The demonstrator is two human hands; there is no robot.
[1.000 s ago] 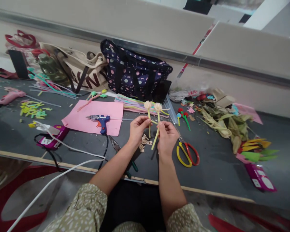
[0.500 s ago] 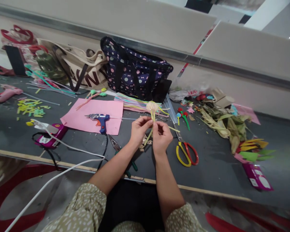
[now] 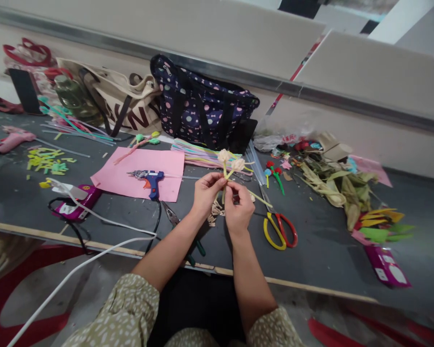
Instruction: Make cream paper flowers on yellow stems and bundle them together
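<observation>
Between my two hands is a craft flower [image 3: 237,165] with cream, fluffy heads on pale green pipe-cleaner stems. Two heads stand apart above my fingers, and one stem sticks out to the right. My left hand [image 3: 209,193] pinches the stems just below the heads. Close beside it, my right hand [image 3: 239,207] is closed with thumb and finger on the stems too. Small tan pieces [image 3: 214,213] lie on the table under my hands. Scissors [image 3: 279,229] with yellow and red handles rest right of my right hand. Pliers [image 3: 173,217] lie partly behind my left forearm.
A blue glue gun [image 3: 152,183] lies on pink paper [image 3: 173,166] to the left. Behind are pipe cleaners [image 3: 195,153] and a dark patterned bag [image 3: 202,106]. Dried husks [image 3: 325,185] are on the right. A purple power strip [image 3: 77,205] and white cable [image 3: 108,246] sit at left.
The two cream heads, overlapping before, are now spread apart, one left and one right. My right hand has shifted slightly left and down; the scissors and glue gun stay put.
</observation>
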